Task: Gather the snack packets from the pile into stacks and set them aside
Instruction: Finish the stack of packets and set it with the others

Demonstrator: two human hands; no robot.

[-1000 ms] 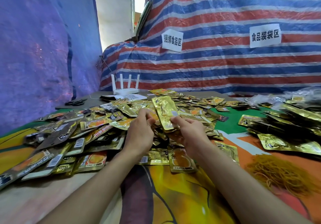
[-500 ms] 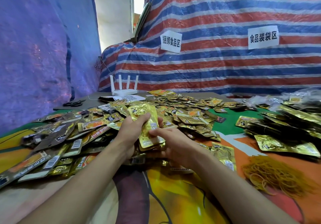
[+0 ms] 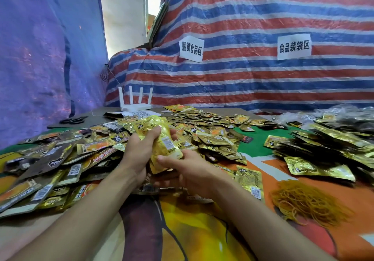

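A wide pile of gold foil snack packets (image 3: 210,131) covers the middle and left of the table. My left hand (image 3: 137,151) grips a small stack of gold packets (image 3: 165,143), thumb on top and fingers behind it. My right hand (image 3: 188,169) sits just below and to the right, its thumb and fingers pinching the lower edge of the same stack. Bundled stacks of packets (image 3: 323,149) lie at the right.
A heap of yellow rubber bands (image 3: 307,204) lies at the front right. A white router (image 3: 135,103) and black scissors (image 3: 73,120) sit at the back left. Striped tarpaulin with two paper signs rises behind the table; a blue sheet hangs at the left.
Both hands have drawn the held packets leftward and nearer, lowering them. The left hand now wraps round the stack; the right hand has dropped to its lower edge.
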